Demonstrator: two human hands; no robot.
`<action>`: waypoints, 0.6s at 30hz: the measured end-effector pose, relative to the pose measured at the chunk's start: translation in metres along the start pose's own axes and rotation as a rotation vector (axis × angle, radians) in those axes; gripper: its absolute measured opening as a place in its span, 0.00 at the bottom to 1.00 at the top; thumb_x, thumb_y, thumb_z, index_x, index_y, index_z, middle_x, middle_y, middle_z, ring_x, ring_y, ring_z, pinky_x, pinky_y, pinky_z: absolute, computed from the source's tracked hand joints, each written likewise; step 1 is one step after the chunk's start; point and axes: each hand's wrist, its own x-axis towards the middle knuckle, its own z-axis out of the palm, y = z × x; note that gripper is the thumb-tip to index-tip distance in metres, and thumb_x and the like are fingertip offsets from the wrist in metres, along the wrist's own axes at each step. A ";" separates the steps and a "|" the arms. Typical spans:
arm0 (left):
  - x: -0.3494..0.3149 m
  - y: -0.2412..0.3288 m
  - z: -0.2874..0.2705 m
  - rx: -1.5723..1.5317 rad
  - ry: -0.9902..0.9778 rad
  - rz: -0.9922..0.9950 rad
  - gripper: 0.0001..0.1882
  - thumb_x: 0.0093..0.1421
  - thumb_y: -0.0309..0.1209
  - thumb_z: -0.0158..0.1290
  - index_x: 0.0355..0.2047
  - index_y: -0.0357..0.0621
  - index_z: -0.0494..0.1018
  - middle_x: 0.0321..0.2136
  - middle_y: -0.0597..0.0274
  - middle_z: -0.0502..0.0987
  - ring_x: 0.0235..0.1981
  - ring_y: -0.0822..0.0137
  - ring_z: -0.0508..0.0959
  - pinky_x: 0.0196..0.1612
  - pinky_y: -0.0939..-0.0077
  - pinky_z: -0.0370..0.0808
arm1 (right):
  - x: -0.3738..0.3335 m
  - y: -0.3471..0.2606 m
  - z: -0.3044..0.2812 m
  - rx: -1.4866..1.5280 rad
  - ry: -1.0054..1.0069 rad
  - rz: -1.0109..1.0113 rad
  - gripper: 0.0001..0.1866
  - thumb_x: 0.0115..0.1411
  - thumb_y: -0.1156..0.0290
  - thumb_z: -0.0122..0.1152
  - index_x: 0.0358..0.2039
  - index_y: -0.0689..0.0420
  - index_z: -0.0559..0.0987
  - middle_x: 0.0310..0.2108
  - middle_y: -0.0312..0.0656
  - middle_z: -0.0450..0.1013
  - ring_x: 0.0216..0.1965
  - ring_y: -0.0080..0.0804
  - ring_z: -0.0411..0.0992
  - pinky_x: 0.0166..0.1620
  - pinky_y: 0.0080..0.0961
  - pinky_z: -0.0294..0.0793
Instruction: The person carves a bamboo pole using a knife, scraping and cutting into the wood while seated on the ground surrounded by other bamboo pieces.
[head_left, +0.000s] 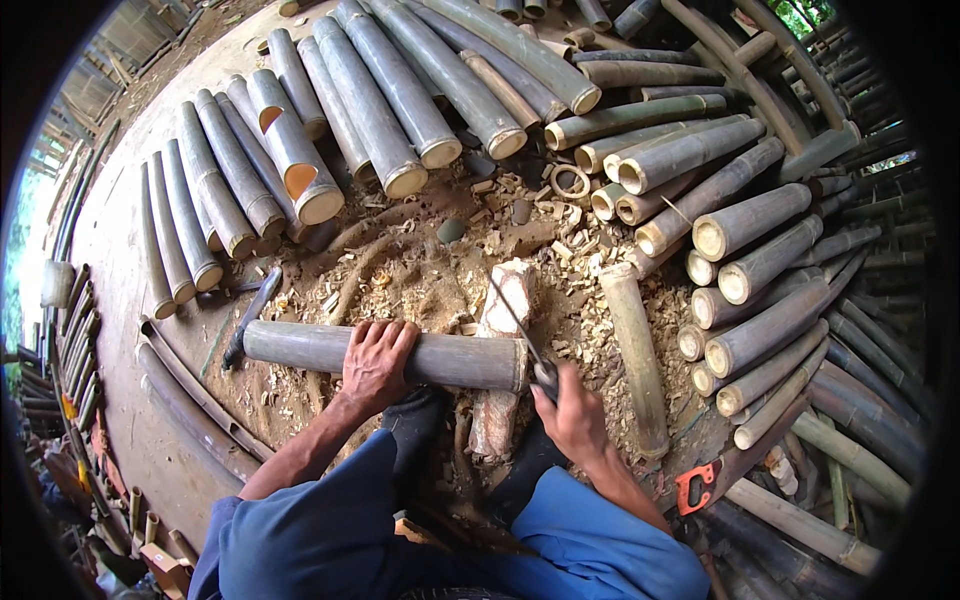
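Observation:
A thick grey-green bamboo section (pixel 465 360) lies crosswise in front of my knees, over a pale wood block (pixel 508 292). My left hand (pixel 378 362) is closed over the bamboo's middle from above, fingers curled round its far side. My right hand (pixel 573 410) grips the dark handle of a knife (pixel 520 325). Its long narrow blade points up and to the left, beside the bamboo's right end. Whether the blade touches that end I cannot tell. A hammer-like tool with a dark handle (pixel 262 305) lies by the bamboo's left end.
Many cut bamboo sections (pixel 378 110) lie in rows ahead, with more stacked (pixel 760 270) at the right. Wood chips (pixel 590 330) cover the ground. A single bamboo piece (pixel 635 360) lies right of the block, and an orange-handled saw (pixel 697 487) rests near my right knee. Split bamboo (pixel 195 410) lies left.

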 end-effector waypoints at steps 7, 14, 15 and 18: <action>-0.010 0.000 0.006 0.024 0.063 -0.018 0.43 0.42 0.44 0.73 0.58 0.41 0.73 0.54 0.50 0.79 0.58 0.48 0.77 0.65 0.47 0.67 | 0.005 -0.022 -0.023 -0.025 -0.141 0.115 0.18 0.73 0.60 0.61 0.50 0.59 0.68 0.31 0.60 0.79 0.30 0.61 0.81 0.29 0.51 0.78; -0.011 0.002 0.014 0.065 0.106 0.015 0.40 0.45 0.42 0.70 0.58 0.41 0.73 0.56 0.49 0.78 0.59 0.49 0.77 0.65 0.48 0.67 | 0.008 0.004 0.003 -0.127 -0.146 0.147 0.16 0.72 0.64 0.63 0.48 0.61 0.68 0.32 0.59 0.79 0.25 0.55 0.81 0.24 0.50 0.77; -0.012 0.001 0.017 0.086 0.115 0.022 0.41 0.44 0.41 0.70 0.59 0.41 0.72 0.56 0.50 0.78 0.59 0.51 0.77 0.65 0.49 0.67 | 0.009 0.004 -0.002 -0.105 -0.180 0.146 0.17 0.72 0.64 0.63 0.48 0.61 0.68 0.32 0.58 0.79 0.25 0.54 0.81 0.24 0.49 0.78; -0.015 0.000 0.014 0.071 0.105 -0.002 0.41 0.44 0.41 0.69 0.60 0.42 0.72 0.57 0.51 0.78 0.60 0.52 0.76 0.66 0.50 0.66 | 0.013 -0.025 -0.025 -0.012 -0.146 0.097 0.17 0.71 0.64 0.64 0.48 0.62 0.69 0.34 0.58 0.79 0.26 0.54 0.81 0.26 0.47 0.79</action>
